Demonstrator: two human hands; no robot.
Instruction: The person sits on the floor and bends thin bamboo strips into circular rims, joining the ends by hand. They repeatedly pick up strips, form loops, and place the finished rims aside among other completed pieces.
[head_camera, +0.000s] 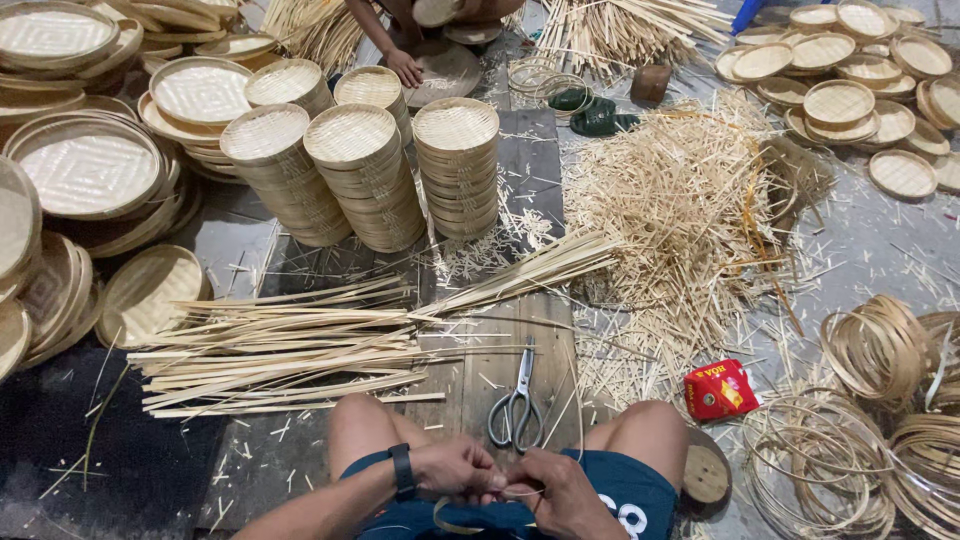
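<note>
Bending a thin bamboo strip (470, 522) in the lap, both hands at it.

Left hand (455, 468) & right hand (565, 495) meet between the knees, each grip pinched on the strip, which curls below the wrists. Scissors (516, 405) lie just ahead on the floor boards (500, 350), w/ long splints (290, 345) to the left. Done, I'd say: stacked woven trays (365, 170) & coiled hoops (880, 345) at right. Plenty of raw splints left.

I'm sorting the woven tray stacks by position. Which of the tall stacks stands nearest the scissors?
The rightmost tall stack, standing on the dark board almost straight beyond the scissors; the other tall stacks sit farther left.
</note>
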